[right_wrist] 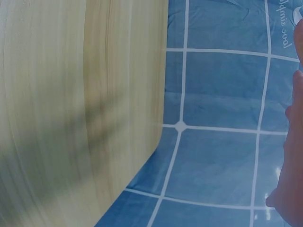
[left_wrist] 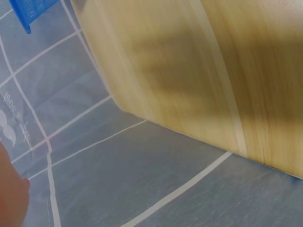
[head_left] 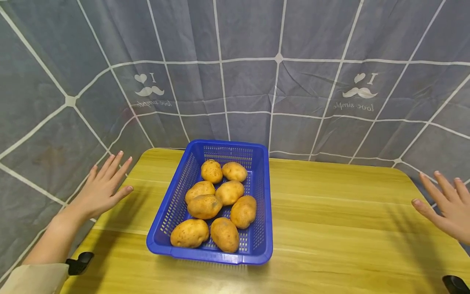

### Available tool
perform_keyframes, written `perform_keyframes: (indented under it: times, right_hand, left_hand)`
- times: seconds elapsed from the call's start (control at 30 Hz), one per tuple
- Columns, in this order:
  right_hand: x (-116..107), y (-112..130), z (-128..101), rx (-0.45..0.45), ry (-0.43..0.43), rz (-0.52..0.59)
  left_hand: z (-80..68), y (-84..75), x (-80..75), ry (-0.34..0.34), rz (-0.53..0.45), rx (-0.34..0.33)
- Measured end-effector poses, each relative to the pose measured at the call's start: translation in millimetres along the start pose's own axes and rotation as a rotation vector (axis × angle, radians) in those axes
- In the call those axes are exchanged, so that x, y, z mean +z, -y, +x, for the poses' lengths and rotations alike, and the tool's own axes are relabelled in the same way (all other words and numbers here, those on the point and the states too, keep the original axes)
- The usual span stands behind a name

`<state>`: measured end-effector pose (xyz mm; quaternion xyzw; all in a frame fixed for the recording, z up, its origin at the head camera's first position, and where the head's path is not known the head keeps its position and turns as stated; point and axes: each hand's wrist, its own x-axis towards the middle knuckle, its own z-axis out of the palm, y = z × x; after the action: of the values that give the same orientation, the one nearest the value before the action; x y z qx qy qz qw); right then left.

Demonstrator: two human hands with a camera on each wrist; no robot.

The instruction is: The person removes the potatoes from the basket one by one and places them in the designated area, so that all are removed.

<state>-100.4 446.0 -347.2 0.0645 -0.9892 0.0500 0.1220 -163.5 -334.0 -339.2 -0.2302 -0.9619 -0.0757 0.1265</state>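
A blue plastic basket (head_left: 271, 212) with slotted sides stands on the table, left of its middle in the head view. Several yellow-brown potatoes (head_left: 205, 206) lie inside it. Left of the basket, my left hand (head_left: 104, 188) hovers over the table's left edge with its fingers spread, holding nothing. My right hand (head_left: 449, 204) is over the right edge, fingers spread and likewise holding nothing, partly cut off by the frame. Each wrist view shows only a sliver of its hand at the border. A corner of the basket (left_wrist: 35, 10) appears at the top of the left wrist view.
The wood-grain table (head_left: 349, 216) has rounded far corners. A grey curtain (head_left: 246, 87) with white grid lines hangs behind it and down both sides. A black wrist-camera mount (head_left: 80, 263) sits on the left wrist, and another dark piece (head_left: 455, 283) shows at bottom right.
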Motion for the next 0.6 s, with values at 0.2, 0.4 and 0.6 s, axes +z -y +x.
perform_keyframes:
  times: [0.2,0.4,0.6]
  right_hand:
    - [0.0,1.2,0.7,-0.041,0.035,0.019]
    - [-0.3,1.1,2.6,-0.074,0.011,0.016]
    - [3.7,5.9,7.0,-0.082,-0.027,0.199]
  left_hand:
    - [2.2,1.1,1.4,-0.013,-0.005,-0.002]
    - [5.2,0.2,1.2,0.017,-0.074,-0.027]
    - [8.3,-4.9,1.3,0.116,-0.319,-0.139]
